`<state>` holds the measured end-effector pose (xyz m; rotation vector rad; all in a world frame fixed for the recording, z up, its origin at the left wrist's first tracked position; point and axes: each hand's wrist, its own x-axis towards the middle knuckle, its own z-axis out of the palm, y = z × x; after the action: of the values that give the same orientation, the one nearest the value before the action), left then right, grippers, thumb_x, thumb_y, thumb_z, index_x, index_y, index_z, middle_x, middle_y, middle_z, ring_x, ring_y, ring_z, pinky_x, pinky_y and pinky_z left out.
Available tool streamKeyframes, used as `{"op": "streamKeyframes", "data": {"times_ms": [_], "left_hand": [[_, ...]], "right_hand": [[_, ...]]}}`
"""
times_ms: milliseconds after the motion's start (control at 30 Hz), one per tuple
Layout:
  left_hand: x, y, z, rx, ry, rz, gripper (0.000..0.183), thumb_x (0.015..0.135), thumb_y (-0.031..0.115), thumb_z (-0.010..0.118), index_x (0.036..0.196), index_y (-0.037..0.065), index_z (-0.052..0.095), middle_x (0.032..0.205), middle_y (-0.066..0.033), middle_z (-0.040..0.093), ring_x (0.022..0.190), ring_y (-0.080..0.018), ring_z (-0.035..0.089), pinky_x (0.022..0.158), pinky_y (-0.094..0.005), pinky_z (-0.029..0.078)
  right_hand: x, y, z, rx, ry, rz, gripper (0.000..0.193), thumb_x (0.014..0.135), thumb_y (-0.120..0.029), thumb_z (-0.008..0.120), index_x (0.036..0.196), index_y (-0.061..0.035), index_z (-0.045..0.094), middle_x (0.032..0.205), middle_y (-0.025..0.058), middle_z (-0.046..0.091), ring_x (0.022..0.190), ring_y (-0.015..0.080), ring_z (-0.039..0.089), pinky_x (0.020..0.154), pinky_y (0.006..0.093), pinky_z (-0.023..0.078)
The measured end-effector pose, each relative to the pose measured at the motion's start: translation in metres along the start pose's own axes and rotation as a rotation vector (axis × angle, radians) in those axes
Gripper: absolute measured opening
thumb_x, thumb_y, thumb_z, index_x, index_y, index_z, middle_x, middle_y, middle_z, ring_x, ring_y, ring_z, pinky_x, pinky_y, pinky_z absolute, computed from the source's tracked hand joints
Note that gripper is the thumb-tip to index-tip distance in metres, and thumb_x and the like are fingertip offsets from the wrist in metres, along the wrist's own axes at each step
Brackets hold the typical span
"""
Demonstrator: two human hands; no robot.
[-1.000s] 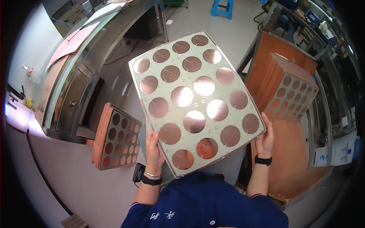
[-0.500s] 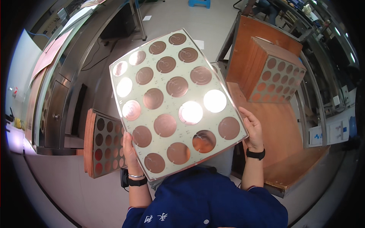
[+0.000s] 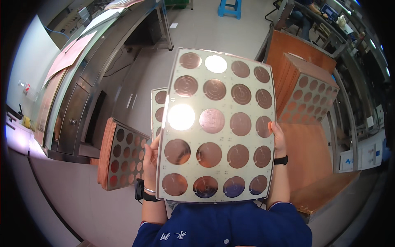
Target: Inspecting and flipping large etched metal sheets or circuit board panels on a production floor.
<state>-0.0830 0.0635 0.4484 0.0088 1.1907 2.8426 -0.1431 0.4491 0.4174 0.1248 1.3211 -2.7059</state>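
Note:
Upright in front of me is a circuit board panel [image 3: 225, 138], pale green with rows of round copper discs. Two of its discs glare white with reflected light. My left hand [image 3: 151, 158] is closed at the panel's lower left edge, its fingers partly hidden by the board. At the right edge, my right hand [image 3: 279, 138] grips the same panel, fingertips showing on its face. Past its left side peeks part of another disc-patterned panel [image 3: 159, 95], mostly hidden by the one I hold.
A stack of similar panels [image 3: 126, 158] stands at my left, beside a metal bench with a drawer [image 3: 73, 122]. On my right, a larger stack [image 3: 308, 96] leans in a brown wooden rack [image 3: 306, 144]. A blue stool [image 3: 229, 9] and a seated person [image 3: 300, 20] are farther off.
The panel has turned from a slant to nearly straight and moved right. Another panel has come into view behind its left edge. Both hands keep hold.

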Motion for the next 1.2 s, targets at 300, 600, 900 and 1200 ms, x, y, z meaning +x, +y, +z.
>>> {"op": "streamKeyframes", "data": {"times_ms": [300, 600, 900, 1200], "left_hand": [[-0.012, -0.041, 0.005, -0.359, -0.088, 0.072, 0.048, 0.097, 0.038, 0.038, 0.132, 0.005, 0.038, 0.133, -0.0123, 0.046, 0.120, -0.0256, 0.047, 0.100, -0.0413, 0.040], [-0.005, -0.030, -0.016, -0.165, 0.209, 0.085, 0.037, 0.096, 0.013, 0.044, 0.131, 0.004, 0.038, 0.128, -0.0108, 0.050, 0.115, -0.0221, 0.051, 0.098, -0.0373, 0.043], [-0.014, -0.017, -0.056, 0.190, 0.444, 0.125, 0.016, 0.096, 0.018, 0.048, 0.103, 0.005, 0.053, 0.084, -0.0001, 0.062, 0.065, -0.0042, 0.056, 0.055, -0.0144, 0.044], [-0.021, -0.004, -0.053, 0.399, 0.581, 0.162, 0.021, 0.096, 0.023, 0.048, 0.102, 0.005, 0.056, 0.071, 0.0025, 0.056, 0.054, -0.0027, 0.048, 0.045, -0.0135, 0.037]], "right_hand": [[-0.007, 0.023, 0.040, 0.265, -0.001, -0.211, 0.032, 0.095, -0.022, 0.050, 0.122, -0.0055, 0.048, 0.116, 0.0068, 0.058, 0.110, 0.0201, 0.054, 0.098, 0.0398, 0.041], [-0.036, -0.026, 0.006, 0.287, 0.081, -0.311, 0.044, 0.096, -0.025, 0.042, 0.132, -0.0009, 0.040, 0.130, 0.0131, 0.049, 0.117, 0.0262, 0.049, 0.103, 0.0435, 0.037], [-0.065, -0.058, -0.016, -0.240, 0.185, -0.330, 0.049, 0.097, -0.023, 0.042, 0.136, 0.0054, 0.035, 0.119, 0.0174, 0.056, 0.109, 0.0182, 0.055, 0.089, 0.0278, 0.044], [-0.047, -0.051, 0.004, -0.400, 0.061, -0.197, 0.042, 0.094, -0.023, 0.053, 0.124, 0.0057, 0.047, 0.114, 0.0098, 0.058, 0.101, 0.0127, 0.056, 0.088, 0.0259, 0.045]]}}
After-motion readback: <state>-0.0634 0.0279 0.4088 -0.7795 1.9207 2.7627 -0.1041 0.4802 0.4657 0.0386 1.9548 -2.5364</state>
